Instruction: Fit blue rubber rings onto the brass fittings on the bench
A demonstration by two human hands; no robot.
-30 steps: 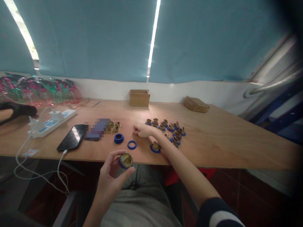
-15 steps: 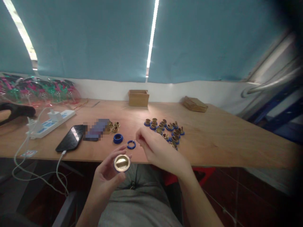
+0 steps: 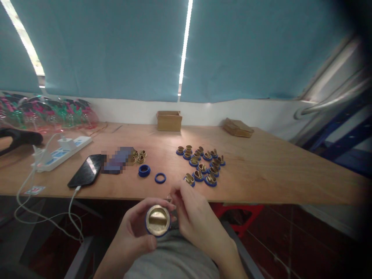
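In my left hand [image 3: 132,232] is a round brass fitting [image 3: 157,221] with a blue ring round its edge, gripped between fingers and thumb, its recessed face with a crossbar turned toward me. My right hand [image 3: 190,217] is beside it, fingertips pinched close to the left fingers. Something thin and shiny shows at the right fingertips, too small to name. A loose blue ring [image 3: 160,178] lies on the table just beyond my hands, with a stack of blue rings [image 3: 144,170] to its left. Several brass fittings with blue rings [image 3: 202,168] stand grouped to the right.
Several brass pieces without blue rings [image 3: 141,159] sit by a blurred dark object [image 3: 119,159]. A phone [image 3: 87,170] on a cable and a power strip [image 3: 64,153] lie left. At the back are an open cardboard box [image 3: 169,122], a flattened carton [image 3: 238,128] and bagged plastic bottles [image 3: 49,112].
My right hand has drawn back from the loose blue ring toward me, down beside the fitting. My left hand has lowered slightly and moved right, still holding the fitting.
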